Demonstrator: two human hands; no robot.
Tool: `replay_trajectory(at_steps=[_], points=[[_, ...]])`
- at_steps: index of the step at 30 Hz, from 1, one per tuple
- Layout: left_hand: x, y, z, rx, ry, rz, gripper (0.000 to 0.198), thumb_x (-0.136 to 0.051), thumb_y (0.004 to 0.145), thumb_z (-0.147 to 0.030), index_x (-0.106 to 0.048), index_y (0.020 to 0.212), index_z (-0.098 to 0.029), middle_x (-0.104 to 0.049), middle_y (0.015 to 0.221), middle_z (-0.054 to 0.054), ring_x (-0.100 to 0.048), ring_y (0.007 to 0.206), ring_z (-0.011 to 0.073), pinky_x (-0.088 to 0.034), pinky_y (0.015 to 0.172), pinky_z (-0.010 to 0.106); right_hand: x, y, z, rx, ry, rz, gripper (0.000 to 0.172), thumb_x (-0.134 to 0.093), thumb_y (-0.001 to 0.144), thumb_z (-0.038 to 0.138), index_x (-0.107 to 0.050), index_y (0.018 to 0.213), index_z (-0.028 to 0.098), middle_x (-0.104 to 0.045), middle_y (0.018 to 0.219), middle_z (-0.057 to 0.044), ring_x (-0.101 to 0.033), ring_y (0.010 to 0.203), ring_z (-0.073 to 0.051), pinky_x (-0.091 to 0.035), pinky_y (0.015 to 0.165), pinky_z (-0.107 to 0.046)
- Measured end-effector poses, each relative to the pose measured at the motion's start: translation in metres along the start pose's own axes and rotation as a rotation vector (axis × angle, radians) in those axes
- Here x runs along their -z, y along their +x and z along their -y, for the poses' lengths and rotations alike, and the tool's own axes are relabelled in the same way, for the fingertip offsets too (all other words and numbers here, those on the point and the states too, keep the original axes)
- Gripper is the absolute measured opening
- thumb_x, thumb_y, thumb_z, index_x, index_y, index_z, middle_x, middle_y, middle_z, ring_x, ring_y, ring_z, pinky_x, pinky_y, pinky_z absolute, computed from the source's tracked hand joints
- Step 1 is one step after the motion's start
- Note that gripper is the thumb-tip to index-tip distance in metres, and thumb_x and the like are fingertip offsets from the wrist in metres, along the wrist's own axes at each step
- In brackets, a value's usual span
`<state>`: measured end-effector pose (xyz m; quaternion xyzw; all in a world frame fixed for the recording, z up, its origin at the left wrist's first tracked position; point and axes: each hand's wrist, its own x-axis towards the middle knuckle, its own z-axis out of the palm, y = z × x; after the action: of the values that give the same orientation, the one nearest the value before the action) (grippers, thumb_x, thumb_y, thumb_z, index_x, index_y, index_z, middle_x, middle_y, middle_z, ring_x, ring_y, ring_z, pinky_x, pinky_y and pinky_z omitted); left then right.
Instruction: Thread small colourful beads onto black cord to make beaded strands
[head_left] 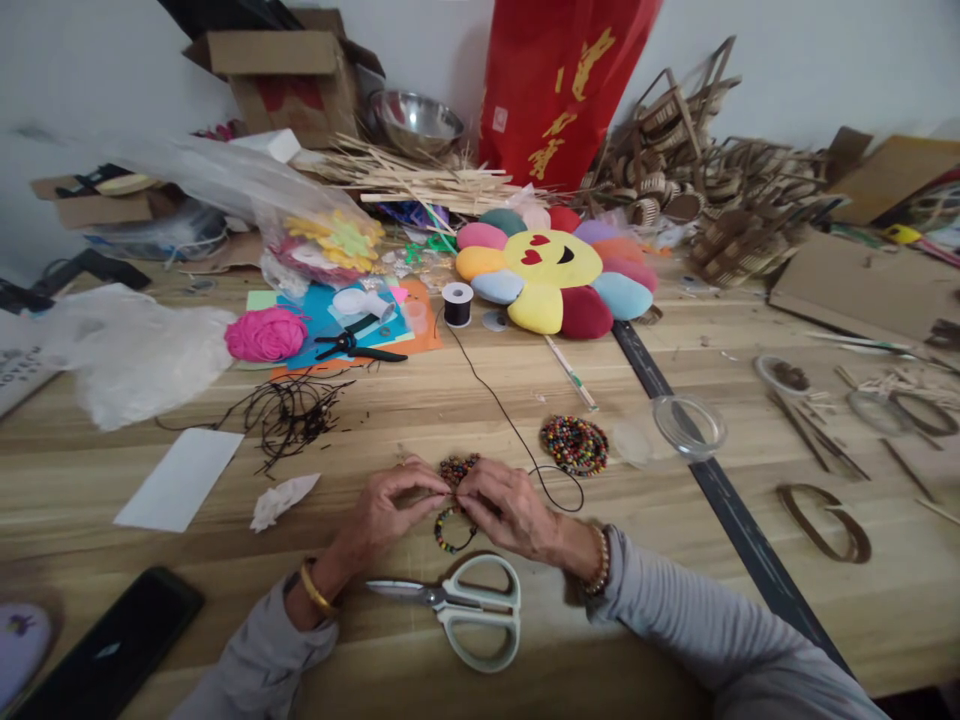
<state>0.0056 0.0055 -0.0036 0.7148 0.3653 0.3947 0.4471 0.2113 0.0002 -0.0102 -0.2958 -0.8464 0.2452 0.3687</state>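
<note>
My left hand (390,505) and my right hand (504,507) meet at the middle of the wooden table (525,650), fingertips pinched together on a small loop of coloured beads (448,530) strung on black cord. A small heap of beads (457,467) lies just behind the fingers. The black cord (495,400) runs from my hands back to a spool (457,303). A round pile of mixed beads (574,444) sits right of my right hand. Grey-handled scissors (465,600) lie shut just in front of my wrists.
A clear round lid (688,424) lies right of the beads. A flower cushion with a smiley face (551,275), a pink yarn ball (265,334), black pliers (360,348), tangled black cord scraps (289,415), white paper (180,478), a phone (112,650) and wooden parts (720,190) surround the work spot.
</note>
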Motion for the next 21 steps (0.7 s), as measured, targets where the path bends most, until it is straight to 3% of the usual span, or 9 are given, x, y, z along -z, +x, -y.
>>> replay_trajectory(at_steps=[5, 13, 21], points=[[-0.0005, 0.0005, -0.001, -0.003, 0.018, 0.032, 0.006, -0.067, 0.079, -0.017, -0.073, 0.08, -0.015, -0.07, 0.074, 0.006, -0.062, 0.075, 0.0181, -0.048, 0.073, 0.031, 0.0, 0.0001, -0.0001, 0.003, -0.003, 0.007, 0.01, -0.046, 0.094, 0.017, -0.055, 0.089, 0.017, -0.061, 0.081, -0.007, -0.056, 0.074, -0.016, -0.047, 0.067, -0.026], [-0.0016, -0.0029, -0.0026, 0.164, -0.025, 0.029, 0.006, -0.07, 0.077, -0.02, -0.071, 0.08, -0.014, -0.066, 0.076, 0.004, -0.061, 0.074, 0.0168, -0.048, 0.069, 0.028, -0.0023, -0.0022, -0.0032, 0.015, 0.026, 0.013, 0.01, -0.048, 0.095, 0.021, -0.057, 0.093, 0.017, -0.063, 0.084, -0.007, -0.057, 0.078, -0.016, -0.048, 0.07, -0.027], [-0.0008, -0.0022, -0.0054, 0.15, -0.053, 0.017, 0.02, -0.069, 0.079, -0.032, -0.068, 0.071, -0.014, -0.066, 0.073, 0.004, -0.061, 0.073, 0.0169, -0.047, 0.07, 0.028, -0.0004, -0.0006, 0.0009, 0.033, 0.077, -0.033, 0.012, -0.057, 0.09, 0.023, -0.055, 0.099, 0.016, -0.061, 0.084, -0.007, -0.057, 0.08, -0.017, -0.049, 0.07, -0.028]])
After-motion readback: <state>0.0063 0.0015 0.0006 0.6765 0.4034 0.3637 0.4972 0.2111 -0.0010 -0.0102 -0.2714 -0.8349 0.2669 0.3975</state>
